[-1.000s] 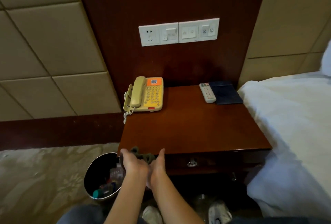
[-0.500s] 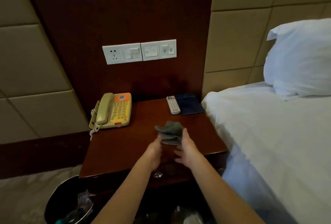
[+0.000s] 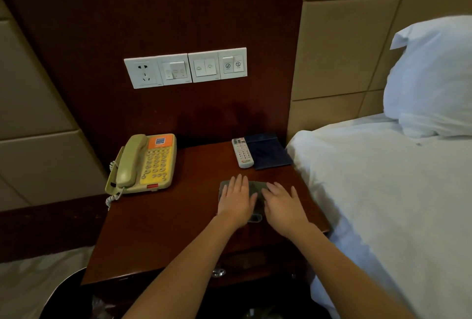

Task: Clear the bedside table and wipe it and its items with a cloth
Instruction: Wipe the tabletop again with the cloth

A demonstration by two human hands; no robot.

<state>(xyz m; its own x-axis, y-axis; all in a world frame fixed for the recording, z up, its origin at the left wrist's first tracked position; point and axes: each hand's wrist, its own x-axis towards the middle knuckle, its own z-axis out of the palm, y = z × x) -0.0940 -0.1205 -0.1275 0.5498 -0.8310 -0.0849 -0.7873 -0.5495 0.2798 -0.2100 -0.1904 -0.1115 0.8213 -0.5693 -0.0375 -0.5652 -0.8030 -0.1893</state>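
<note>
A small folded grey cloth (image 3: 258, 187) lies flat on the dark reddish wooden bedside table (image 3: 158, 237), right of centre in the frame. The left hand (image 3: 236, 200) and right hand (image 3: 283, 203) press it side by side, fingers straight and pointing to the wall, gripping nothing. The hands hide most of the cloth, so its long axis is unclear, though it seems slightly wider side to side.

Just beyond the fingertips lie a white remote control (image 3: 242, 152) and a dark blue folder (image 3: 268, 151). A yellow corded telephone (image 3: 145, 163) sits at centre left. Wiping well likely means flat palms and even overlapping strokes, with these items lifted off first.
</note>
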